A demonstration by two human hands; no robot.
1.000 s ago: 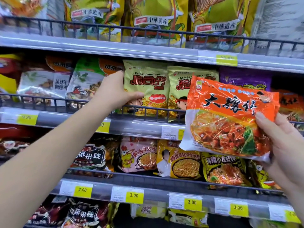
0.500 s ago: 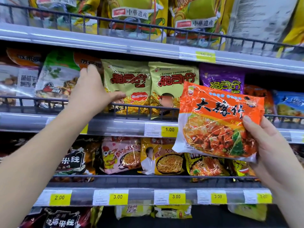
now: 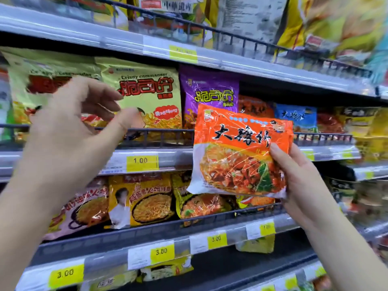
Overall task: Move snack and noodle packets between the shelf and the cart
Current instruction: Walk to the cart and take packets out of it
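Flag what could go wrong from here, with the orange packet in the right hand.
The right hand pinches the orange noodle packet by one edge only, so it may twist or slip. The left hand, empty, hovers before the yellow Crispy commander packet; a hasty grab might pull it over the wire rail.

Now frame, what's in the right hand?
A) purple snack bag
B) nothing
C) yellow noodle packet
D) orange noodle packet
D: the right hand grips the orange noodle packet by its right edge, thumb on the front, while the left hand holds nothing.
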